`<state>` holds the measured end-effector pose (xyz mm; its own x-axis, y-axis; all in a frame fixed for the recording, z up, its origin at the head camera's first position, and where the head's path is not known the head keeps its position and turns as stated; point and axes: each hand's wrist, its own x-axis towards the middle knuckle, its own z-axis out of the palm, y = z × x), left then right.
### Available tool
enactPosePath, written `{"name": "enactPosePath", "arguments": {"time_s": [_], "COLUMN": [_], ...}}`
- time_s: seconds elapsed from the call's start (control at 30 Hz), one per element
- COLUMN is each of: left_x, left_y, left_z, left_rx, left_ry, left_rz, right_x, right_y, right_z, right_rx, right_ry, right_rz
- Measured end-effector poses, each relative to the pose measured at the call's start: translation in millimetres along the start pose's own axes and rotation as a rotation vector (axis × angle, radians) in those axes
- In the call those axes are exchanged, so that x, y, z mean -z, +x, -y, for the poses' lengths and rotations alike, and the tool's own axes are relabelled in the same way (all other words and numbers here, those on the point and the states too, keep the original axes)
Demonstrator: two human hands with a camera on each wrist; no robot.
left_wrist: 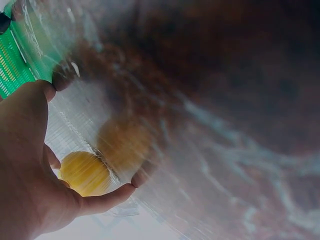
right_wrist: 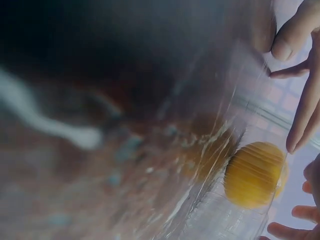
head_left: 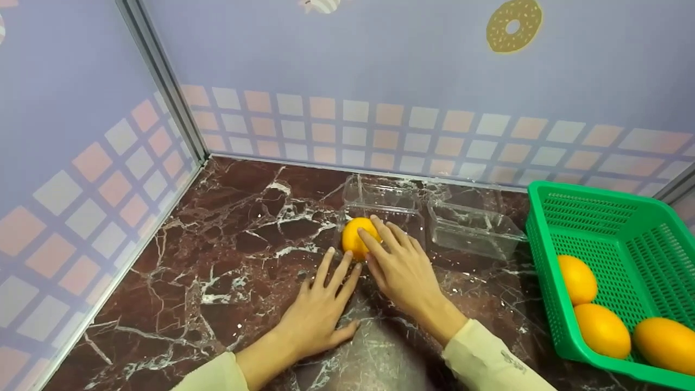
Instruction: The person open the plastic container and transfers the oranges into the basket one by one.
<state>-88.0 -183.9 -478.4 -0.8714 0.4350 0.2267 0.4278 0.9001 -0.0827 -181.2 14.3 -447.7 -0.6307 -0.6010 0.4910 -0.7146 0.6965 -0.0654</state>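
In the head view an orange [head_left: 354, 234] sits in a clear plastic container [head_left: 417, 218], at its left end. My right hand [head_left: 403, 271] reaches over the container with fingers extended, the fingertips overlapping the orange's right side. My left hand [head_left: 315, 312] lies in front of the container, fingers spread and nearly straight, their tips close to the orange. Seen from the left wrist, the orange [left_wrist: 82, 174] shows behind that hand through clear plastic. From the right wrist, the ribbed plastic wall stands before the orange [right_wrist: 252, 175], with fingers beside and above it.
A second clear container [head_left: 472, 236] stands just to the right. Further right is a green basket [head_left: 548, 304] with several oranges [head_left: 602, 331] in its near part. Patterned wall panels [head_left: 336, 65] border the dark marbled table [head_left: 228, 228] at the back and left.
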Motion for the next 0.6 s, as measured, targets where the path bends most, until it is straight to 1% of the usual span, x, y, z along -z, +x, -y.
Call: {"name": "enactPosePath", "arguments": {"time_s": [0.1,0.2,0.37,0.47,0.6], "left_x": [0.5,0.9,1.4,1.6,1.7], "left_y": [-0.5,-0.6,0.6,1.3,1.5], "left_z": [-0.3,-0.4,0.0,0.2,0.5], "left_rx": [0.003,0.004,0.000,-0.001,-0.003], "left_ry": [-0.006,-0.003,0.012,0.022,0.029], "left_rz": [0.003,0.023,0.053,0.056,0.056], "right_x": [-3.0,-5.6,-10.9,-14.6,-19.6], "right_y": [6.5,12.1,20.5,25.3,31.6], "right_z": [0.2,2.4,7.1,8.6,8.4], "right_rx": [-0.026,-0.041,-0.016,-0.030,-0.076], "right_ry": [0.031,0.065,0.104,0.124,0.144], "right_rz": [0.013,0.053,0.119,0.125,0.128]}}
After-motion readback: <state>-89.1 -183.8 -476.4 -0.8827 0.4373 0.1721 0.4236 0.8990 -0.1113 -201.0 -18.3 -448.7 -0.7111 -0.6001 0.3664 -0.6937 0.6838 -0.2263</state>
